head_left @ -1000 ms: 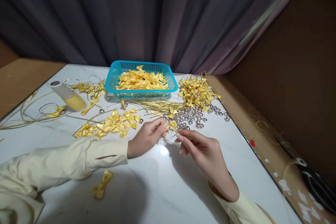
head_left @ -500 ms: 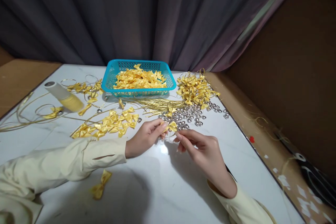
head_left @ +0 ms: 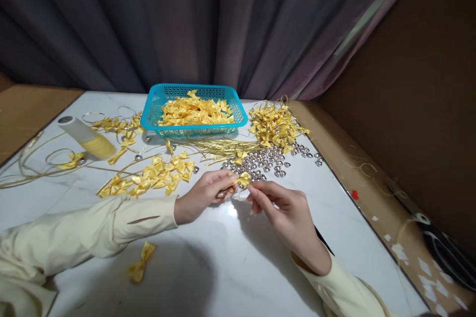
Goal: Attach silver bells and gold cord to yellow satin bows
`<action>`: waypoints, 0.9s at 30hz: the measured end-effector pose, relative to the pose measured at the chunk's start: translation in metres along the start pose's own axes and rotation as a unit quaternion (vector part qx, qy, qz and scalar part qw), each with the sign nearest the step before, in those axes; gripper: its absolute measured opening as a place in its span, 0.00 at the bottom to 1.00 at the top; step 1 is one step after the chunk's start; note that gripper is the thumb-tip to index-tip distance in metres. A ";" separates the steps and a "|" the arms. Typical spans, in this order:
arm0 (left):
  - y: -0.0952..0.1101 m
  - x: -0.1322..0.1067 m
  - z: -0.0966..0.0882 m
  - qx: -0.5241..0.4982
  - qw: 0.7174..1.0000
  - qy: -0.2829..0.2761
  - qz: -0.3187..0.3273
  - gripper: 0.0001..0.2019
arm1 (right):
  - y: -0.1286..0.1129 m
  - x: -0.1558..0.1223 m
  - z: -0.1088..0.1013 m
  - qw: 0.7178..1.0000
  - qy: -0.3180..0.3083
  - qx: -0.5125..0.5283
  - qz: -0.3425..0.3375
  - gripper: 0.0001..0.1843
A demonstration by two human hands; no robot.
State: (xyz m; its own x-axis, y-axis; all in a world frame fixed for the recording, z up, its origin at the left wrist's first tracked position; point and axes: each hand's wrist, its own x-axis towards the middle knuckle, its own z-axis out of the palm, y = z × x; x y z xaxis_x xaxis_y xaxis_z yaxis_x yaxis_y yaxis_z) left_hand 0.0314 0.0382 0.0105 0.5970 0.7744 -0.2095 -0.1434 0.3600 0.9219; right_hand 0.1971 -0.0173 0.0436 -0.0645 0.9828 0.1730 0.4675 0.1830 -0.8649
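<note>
White marble-look table (head_left: 238, 267) carries everything. On it the left hand (head_left: 203, 193) pinches a small yellow satin ribbon bow (head_left: 244, 179) at its fingertips; the right hand (head_left: 286, 213) touches the bow with narrow, pinched fingers. Just behind lie small silver bells (head_left: 267, 161), then a turquoise plastic basket (head_left: 158, 109).

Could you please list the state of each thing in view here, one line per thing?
left hand: pinching the yellow bow
right hand: fingertips at the same bow
blue basket: upright, filled with bows
thread spool: lying on its side
silver beads: loose heap on the table
single bow: lying alone near the left sleeve
scissors: off the table, at the right
</note>
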 end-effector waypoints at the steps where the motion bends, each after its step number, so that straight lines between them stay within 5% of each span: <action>1: 0.000 0.000 0.000 -0.006 1.000 -0.002 -0.002 0.16 | 0.000 0.000 0.000 1.000 0.000 -0.004 -0.003 0.10; 14: -0.002 0.001 -0.002 -0.033 0.999 -0.005 -0.013 0.15 | -0.005 -0.002 -0.004 1.000 0.006 -0.007 -0.012 0.11; 19: 0.000 0.000 -0.001 -0.005 1.000 0.004 0.001 0.16 | -0.005 -0.002 -0.005 0.997 -0.018 0.054 0.055 0.11; 23: 0.000 -0.001 0.000 0.045 0.997 0.038 0.043 0.16 | -0.009 -0.001 0.000 0.960 -0.104 0.203 0.162 0.13; 27: -0.003 -0.001 0.000 0.088 0.989 0.072 0.094 0.15 | -0.012 -0.002 0.010 0.918 -0.165 0.301 0.201 0.15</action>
State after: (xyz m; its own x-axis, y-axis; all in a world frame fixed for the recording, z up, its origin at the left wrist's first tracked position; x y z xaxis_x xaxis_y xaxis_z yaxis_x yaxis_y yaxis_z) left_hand 0.0317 0.0362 0.0080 0.4533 0.8892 -0.0619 -0.0936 0.1165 0.9888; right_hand 0.1829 -0.0215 0.0493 -0.3043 0.9096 -0.2828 -0.0526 -0.3125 -0.9485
